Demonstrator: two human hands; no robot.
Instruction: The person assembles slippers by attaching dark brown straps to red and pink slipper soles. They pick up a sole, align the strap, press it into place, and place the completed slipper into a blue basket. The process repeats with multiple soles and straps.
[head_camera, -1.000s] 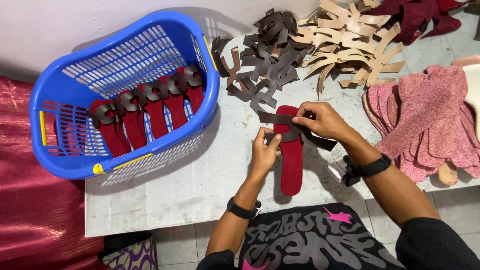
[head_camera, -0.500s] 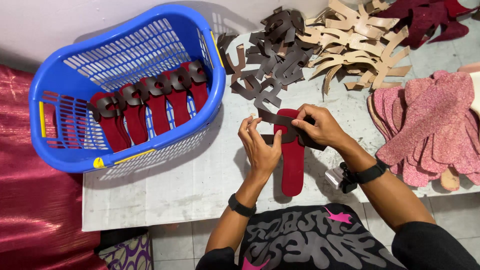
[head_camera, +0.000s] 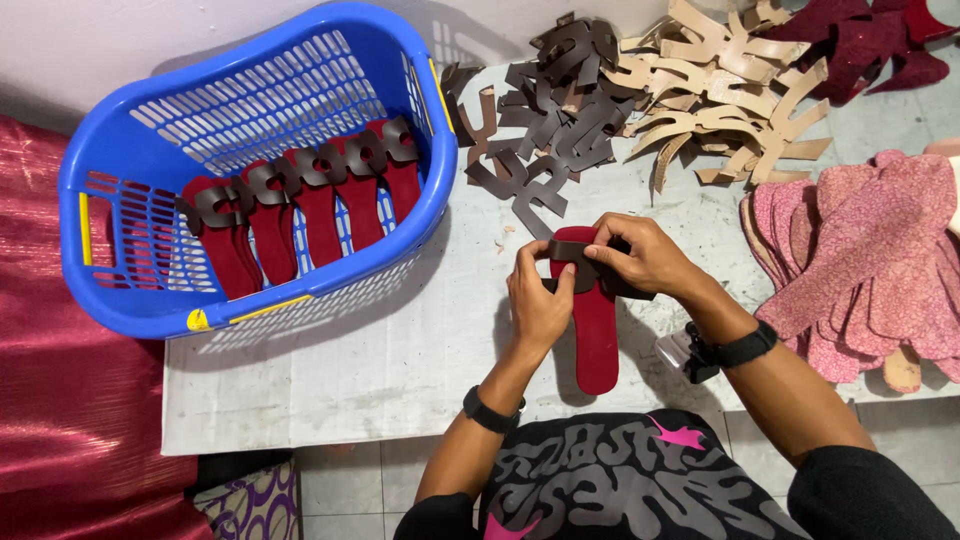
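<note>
Step in hand: fitting a dark strap piece (head_camera: 590, 268) across the upper end of a red sole (head_camera: 596, 330) that lies flat on the worktop (head_camera: 400, 370), centre of the frame.
Doing it well: my judgement is that the strap should sit square across the sole, both ends even at the edges, with the sole pinned so it cannot swivel.
Left hand (head_camera: 538, 300): fingers curled, thumb and fingertips pressing the strap's left end against the sole's edge; a closed pinch on the strap.
Right hand (head_camera: 640, 255): arched over the strap from the right, fingers bent and clasped on its right end; the fingertips are partly hidden underneath.
Sole: toe end under both hands, heel pointing to the bottom of the frame.
Blue basket (head_camera: 150, 310): left of the frame, holding a row of red soles with straps already on (head_camera: 300, 200).
Dark strap pile (head_camera: 560, 110): upper centre, just above the hands.
Tan strap pile (head_camera: 720, 80): upper right.
Pink soles (head_camera: 860, 260): stacked at the right edge.
</note>
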